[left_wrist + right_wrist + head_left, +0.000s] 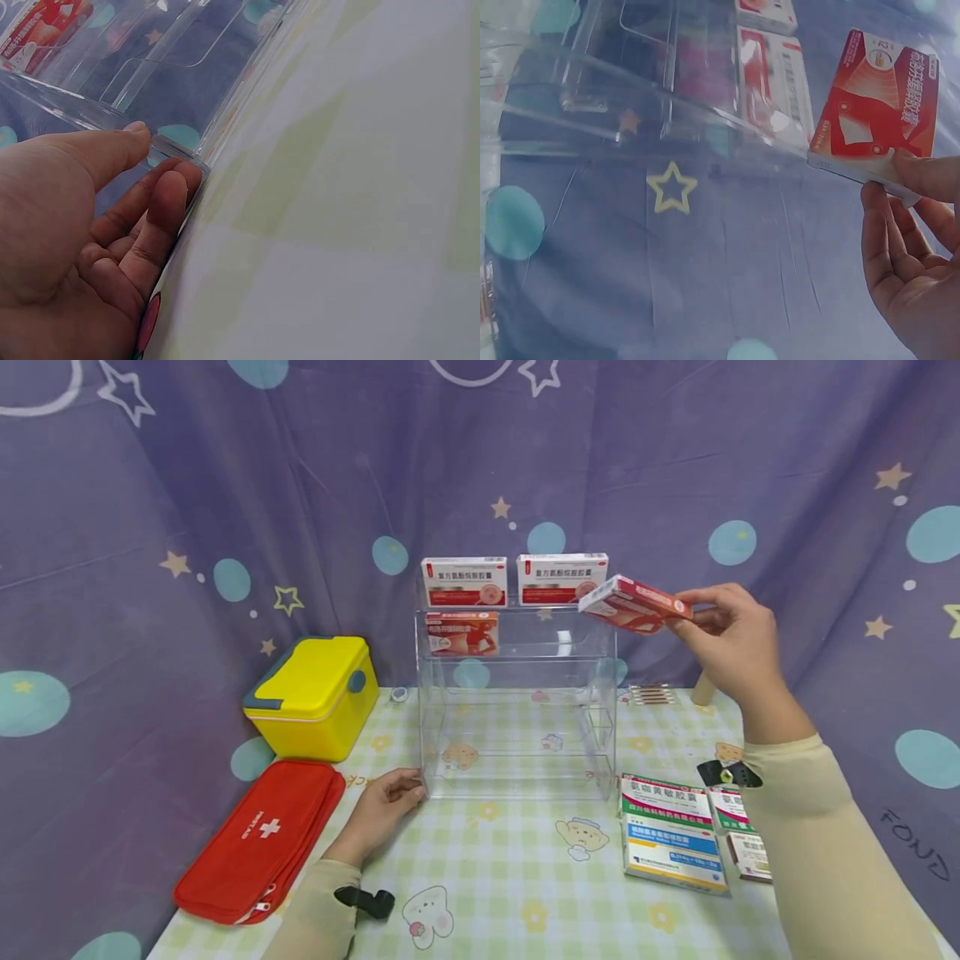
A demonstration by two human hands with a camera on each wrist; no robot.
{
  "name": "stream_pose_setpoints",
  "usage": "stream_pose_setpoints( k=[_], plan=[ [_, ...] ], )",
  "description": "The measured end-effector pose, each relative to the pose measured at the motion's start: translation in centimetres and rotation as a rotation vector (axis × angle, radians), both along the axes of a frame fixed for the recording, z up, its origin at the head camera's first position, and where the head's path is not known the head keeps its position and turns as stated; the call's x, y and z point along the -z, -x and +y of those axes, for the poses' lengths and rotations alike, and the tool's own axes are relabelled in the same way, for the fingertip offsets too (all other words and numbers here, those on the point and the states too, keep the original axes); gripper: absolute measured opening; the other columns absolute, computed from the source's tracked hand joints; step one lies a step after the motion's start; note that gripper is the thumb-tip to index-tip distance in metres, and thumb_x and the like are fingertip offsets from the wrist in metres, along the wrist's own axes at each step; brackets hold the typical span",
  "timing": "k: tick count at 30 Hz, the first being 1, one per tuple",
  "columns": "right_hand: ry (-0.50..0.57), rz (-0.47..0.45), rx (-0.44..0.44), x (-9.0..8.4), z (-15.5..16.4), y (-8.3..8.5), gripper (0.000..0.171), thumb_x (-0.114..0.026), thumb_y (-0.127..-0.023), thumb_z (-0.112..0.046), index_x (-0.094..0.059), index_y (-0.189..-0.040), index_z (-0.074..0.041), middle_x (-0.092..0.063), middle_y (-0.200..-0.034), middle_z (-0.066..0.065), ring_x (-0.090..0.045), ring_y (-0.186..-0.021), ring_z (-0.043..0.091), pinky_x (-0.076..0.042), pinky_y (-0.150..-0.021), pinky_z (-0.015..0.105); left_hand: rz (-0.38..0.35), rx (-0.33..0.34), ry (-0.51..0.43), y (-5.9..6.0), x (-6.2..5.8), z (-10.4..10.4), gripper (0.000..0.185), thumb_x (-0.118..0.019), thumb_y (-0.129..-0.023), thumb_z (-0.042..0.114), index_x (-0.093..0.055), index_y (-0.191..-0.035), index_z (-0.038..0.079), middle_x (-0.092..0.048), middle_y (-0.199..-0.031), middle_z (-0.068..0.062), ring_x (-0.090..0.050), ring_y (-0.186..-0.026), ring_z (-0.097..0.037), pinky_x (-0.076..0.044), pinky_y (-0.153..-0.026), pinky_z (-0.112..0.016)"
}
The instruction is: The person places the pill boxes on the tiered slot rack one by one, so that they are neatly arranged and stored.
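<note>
A red and white medicine box [634, 603] is pinched at one end between the thumb and fingers of the right hand [731, 639]. The box is held in the air, tilted, just beside the upper right corner of a clear plastic shelf rack [517, 727]; whether it touches the rack cannot be told. In the right wrist view the fingers [889, 247] are seen curled under the box's lower edge.

The left hand [382, 806] is laid on the checked tablecloth [517, 868] at the rack's lower left front corner. Its fingertips [176, 184] and thumb are pressed against that corner; the fingers are loosely bent and nothing is gripped.

Two matching red and white boxes [513, 581] are stood side by side on the rack's top tier, and a third box [462, 633] is seen on the tier below, at the left.

A yellow case [313, 697] and a red first-aid pouch [262, 839] are placed left of the rack. Several flat medicine boxes [671, 831] are laid on the cloth at the right front, well apart from both hands.
</note>
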State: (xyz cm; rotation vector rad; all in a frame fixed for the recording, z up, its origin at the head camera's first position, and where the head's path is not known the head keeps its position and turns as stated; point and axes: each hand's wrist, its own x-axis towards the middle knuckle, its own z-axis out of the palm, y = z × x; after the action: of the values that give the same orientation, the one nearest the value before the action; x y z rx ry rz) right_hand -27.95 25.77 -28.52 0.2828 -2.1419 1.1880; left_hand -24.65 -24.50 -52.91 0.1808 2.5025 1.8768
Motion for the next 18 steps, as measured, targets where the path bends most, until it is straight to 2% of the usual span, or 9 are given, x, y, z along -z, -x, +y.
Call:
stream_pose_setpoints(
  k=[4,9,13,18],
  plan=[
    [-0.06,-0.002,-0.015,-1.5,-2.1,2.3,0.028,-0.081,-0.094,-0.018,-0.078,-0.121,-0.009,-0.063,-0.108,-0.001,-0.067,-0.085,-0.005,-0.051,-0.069,0.011,0.007,0.002,-0.002,0.0,0.0,0.0,0.035,-0.072,-0.1,0.008,-0.066,-0.133,0.0,-0.072,-0.109,-0.015,-0.07,-0.094,-0.025,-0.06,-0.077,-0.027],
    [-0.121,-0.048,-0.012,-2.1,-4.2,5.0,0.029,-0.08,-0.096,-0.021,-0.076,-0.123,-0.01,-0.065,-0.112,0.004,-0.069,-0.088,0.013,-0.052,-0.066,0.016,0.014,0.004,0.003,0.1,0.1,-0.1,0.034,-0.072,-0.1,0.008,-0.067,-0.133,0.0,-0.072,-0.108,-0.014,-0.07,-0.093,-0.025,-0.06,-0.077,-0.027],
    [-0.168,-0.091,0.027,-1.9,-5.2,6.3,0.029,-0.078,-0.098,-0.021,-0.075,-0.124,-0.009,-0.065,-0.113,0.006,-0.069,-0.093,0.021,-0.053,-0.068,0.023,0.01,0.005,0.003,0.1,0.1,-0.1,0.034,-0.072,-0.1,0.008,-0.067,-0.132,-0.001,-0.072,-0.107,-0.015,-0.07,-0.093,-0.026,-0.06,-0.077,-0.027],
    [-0.218,-0.055,0.038,-1.7,-6.0,7.4,0.026,-0.078,-0.096,-0.013,-0.077,-0.122,-0.01,-0.065,-0.108,0.007,-0.071,-0.095,0.024,-0.054,-0.071,0.032,0.016,0.005,0.007,0.1,0.1,0.0,0.033,-0.072,-0.1,0.007,-0.067,-0.132,-0.001,-0.072,-0.108,-0.015,-0.07,-0.093,-0.025,-0.06,-0.077,-0.027]
  ],
)
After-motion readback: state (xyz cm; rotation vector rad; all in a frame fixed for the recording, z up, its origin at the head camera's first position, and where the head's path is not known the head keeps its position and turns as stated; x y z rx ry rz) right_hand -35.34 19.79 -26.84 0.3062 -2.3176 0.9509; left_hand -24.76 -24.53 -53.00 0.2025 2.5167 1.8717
